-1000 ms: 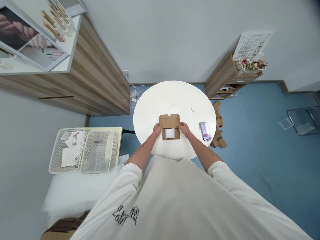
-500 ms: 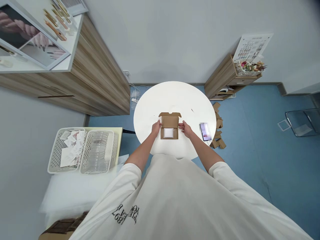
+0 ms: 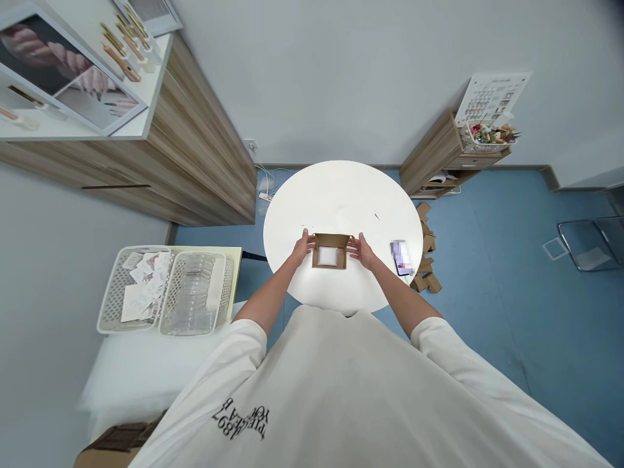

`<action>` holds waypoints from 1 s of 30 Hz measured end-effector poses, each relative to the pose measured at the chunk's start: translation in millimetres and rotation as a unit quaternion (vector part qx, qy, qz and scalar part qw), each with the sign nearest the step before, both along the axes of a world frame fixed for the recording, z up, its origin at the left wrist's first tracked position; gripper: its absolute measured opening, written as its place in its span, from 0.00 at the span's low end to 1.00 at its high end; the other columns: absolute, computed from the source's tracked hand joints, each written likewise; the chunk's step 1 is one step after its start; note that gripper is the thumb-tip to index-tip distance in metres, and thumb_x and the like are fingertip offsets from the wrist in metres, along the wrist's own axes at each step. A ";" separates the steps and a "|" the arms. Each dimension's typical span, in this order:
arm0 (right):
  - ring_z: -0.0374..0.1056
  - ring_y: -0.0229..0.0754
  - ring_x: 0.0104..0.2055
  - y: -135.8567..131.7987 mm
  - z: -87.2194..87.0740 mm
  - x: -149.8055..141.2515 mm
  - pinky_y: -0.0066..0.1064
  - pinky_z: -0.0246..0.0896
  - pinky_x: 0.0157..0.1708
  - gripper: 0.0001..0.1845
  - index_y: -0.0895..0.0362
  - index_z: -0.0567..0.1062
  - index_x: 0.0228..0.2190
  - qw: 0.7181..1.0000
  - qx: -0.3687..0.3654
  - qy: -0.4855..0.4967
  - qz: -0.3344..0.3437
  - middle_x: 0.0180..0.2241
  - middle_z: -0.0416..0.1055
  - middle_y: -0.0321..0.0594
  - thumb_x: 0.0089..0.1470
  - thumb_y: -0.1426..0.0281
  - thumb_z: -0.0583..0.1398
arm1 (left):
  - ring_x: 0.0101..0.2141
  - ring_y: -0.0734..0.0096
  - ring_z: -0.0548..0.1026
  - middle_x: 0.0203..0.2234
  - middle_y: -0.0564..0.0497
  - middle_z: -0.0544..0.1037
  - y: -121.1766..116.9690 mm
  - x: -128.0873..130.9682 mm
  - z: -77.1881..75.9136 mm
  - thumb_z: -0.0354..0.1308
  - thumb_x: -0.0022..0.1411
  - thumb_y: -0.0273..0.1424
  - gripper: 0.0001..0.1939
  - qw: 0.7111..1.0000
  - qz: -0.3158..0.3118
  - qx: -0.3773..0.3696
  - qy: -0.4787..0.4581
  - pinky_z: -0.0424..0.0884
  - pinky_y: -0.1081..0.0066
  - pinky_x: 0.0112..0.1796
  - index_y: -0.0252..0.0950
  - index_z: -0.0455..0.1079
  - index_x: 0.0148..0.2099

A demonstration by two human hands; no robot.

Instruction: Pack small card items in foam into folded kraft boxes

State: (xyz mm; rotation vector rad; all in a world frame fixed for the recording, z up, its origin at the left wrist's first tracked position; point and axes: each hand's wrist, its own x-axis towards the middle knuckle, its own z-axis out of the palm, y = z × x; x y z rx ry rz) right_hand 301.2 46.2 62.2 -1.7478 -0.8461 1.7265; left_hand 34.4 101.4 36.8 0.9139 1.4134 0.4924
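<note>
Biggest first: white round-topped table (image 3: 338, 195), work sits on its near half, roughly centred in front of the person.

Brown rectangular cardboard box (image 3: 342, 259) is on it, lid up. Long axis runs left-right, squarely across the body, so its two short ends face the hands. That's the key relation: box between the hands, one hand per end, neither arm clearly nearer.

Hinged brown cardboard lid (image 3: 333, 239) stands on the far long edge, foreshortened from above, so its exact tilt is hard to read. Its ends line up with the fingertips; from the fingers the lid lies inward, the tray inward and toward the body.

Left hand (image 3: 301, 249): fingers extended, pointing right at the left end, thumb held apart. Right hand (image 3: 361, 251): mirror of that, fingers spread and pointing left at the right end, thumb up and away. Neither is wrapped around anything. Fingertips look to be at the lid's ends; can't tell light contact from a small gap.

Purple-screened phone (image 3: 402, 257) lies right of the right hand, clear of it.

Flat white rectangular packet (image 3: 328, 256) lies inside the tray, wider bare strip on its right. Neither hand is on it.
</note>
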 end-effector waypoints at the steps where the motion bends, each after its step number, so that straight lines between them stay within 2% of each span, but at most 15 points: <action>1: 0.71 0.48 0.54 -0.7 0.6 -0.7 0.37 0.68 0.48 0.46 0.52 0.72 0.58 1.000 0.002 -0.007 0.007 0.59 0.70 0.46 0.63 0.40 0.32 | 0.50 0.55 0.77 0.53 0.42 0.78 -0.9 -0.9 -1.0 0.33 0.68 0.62 0.40 1.000 0.002 0.004 -0.002 0.71 0.62 0.46 0.39 0.74 0.53; 4: 0.70 0.49 0.56 -5.2 0.1 -3.8 0.37 0.68 0.50 0.42 0.52 0.74 0.56 1.000 0.019 -0.016 0.011 0.59 0.70 0.45 0.64 0.40 0.37 | 0.51 0.57 0.76 0.50 0.44 0.79 -6.6 -4.8 -5.2 0.39 0.69 0.60 0.34 0.999 -0.013 0.029 0.003 0.71 0.64 0.47 0.39 0.75 0.47; 7: 0.68 0.50 0.57 -16.4 -5.8 -9.0 0.39 0.67 0.54 0.34 0.52 0.76 0.52 0.998 0.055 -0.022 0.007 0.58 0.70 0.44 0.64 0.42 0.48 | 0.49 0.58 0.76 0.48 0.46 0.79 -20.7 -10.6 -10.7 0.50 0.68 0.54 0.24 0.994 -0.054 0.089 0.041 0.71 0.64 0.47 0.40 0.75 0.44; 10: 0.67 0.50 0.58 -36.1 -16.8 -15.3 0.42 0.64 0.57 0.26 0.51 0.75 0.52 0.992 0.096 -0.075 0.027 0.57 0.70 0.44 0.60 0.48 0.57 | 0.49 0.58 0.76 0.49 0.46 0.78 -43.6 -16.7 -16.4 0.55 0.67 0.45 0.17 0.984 -0.087 0.138 0.073 0.72 0.63 0.48 0.40 0.74 0.47; 13: 0.64 0.51 0.61 -61.0 -30.1 -20.9 0.45 0.63 0.59 0.26 0.50 0.72 0.54 0.977 0.144 -0.149 0.046 0.63 0.63 0.45 0.58 0.53 0.60 | 0.56 0.58 0.71 0.55 0.45 0.73 -69.7 -20.6 -22.6 0.56 0.66 0.39 0.15 0.961 -0.120 0.218 0.119 0.69 0.60 0.55 0.40 0.72 0.52; 15: 0.59 0.52 0.65 -77.0 -39.5 -23.4 0.47 0.59 0.63 0.25 0.50 0.72 0.55 0.962 0.176 -0.192 0.087 0.66 0.57 0.45 0.59 0.55 0.60 | 0.61 0.57 0.66 0.59 0.44 0.69 -85.2 -21.2 -27.8 0.57 0.66 0.37 0.15 0.940 -0.160 0.259 0.153 0.65 0.58 0.60 0.40 0.72 0.53; 18: 0.52 0.51 0.70 -95.9 -54.0 -25.2 0.47 0.51 0.67 0.25 0.51 0.71 0.56 0.944 0.191 -0.241 0.123 0.67 0.55 0.47 0.60 0.58 0.59 | 0.64 0.53 0.62 0.64 0.43 0.65 -102.4 -20.0 -36.5 0.56 0.66 0.35 0.18 0.925 -0.194 0.254 0.206 0.61 0.54 0.63 0.39 0.71 0.57; 23: 0.52 0.52 0.69 -110.5 -72.2 -27.7 0.47 0.54 0.66 0.27 0.53 0.69 0.60 0.925 0.175 -0.292 0.169 0.67 0.55 0.48 0.60 0.61 0.58 | 0.63 0.50 0.64 0.64 0.42 0.65 -116.8 -17.7 -45.1 0.55 0.65 0.31 0.28 0.914 -0.238 0.222 0.243 0.64 0.53 0.60 0.40 0.64 0.66; 26: 0.57 0.52 0.67 -111.0 -72.7 -31.5 0.47 0.57 0.64 0.28 0.53 0.68 0.60 0.923 0.178 -0.296 0.172 0.65 0.59 0.47 0.59 0.63 0.58 | 0.63 0.50 0.64 0.65 0.44 0.65 -121.5 -17.1 -45.0 0.57 0.62 0.30 0.33 0.908 -0.251 0.228 0.245 0.65 0.53 0.60 0.41 0.60 0.69; 30: 0.61 0.54 0.64 -107.3 -61.5 -37.2 0.50 0.57 0.63 0.29 0.52 0.67 0.60 0.928 0.171 -0.296 0.152 0.63 0.63 0.46 0.56 0.65 0.59 | 0.64 0.49 0.63 0.65 0.45 0.65 -124.5 -16.9 -39.5 0.60 0.59 0.29 0.37 0.906 -0.244 0.239 0.248 0.62 0.51 0.62 0.43 0.58 0.70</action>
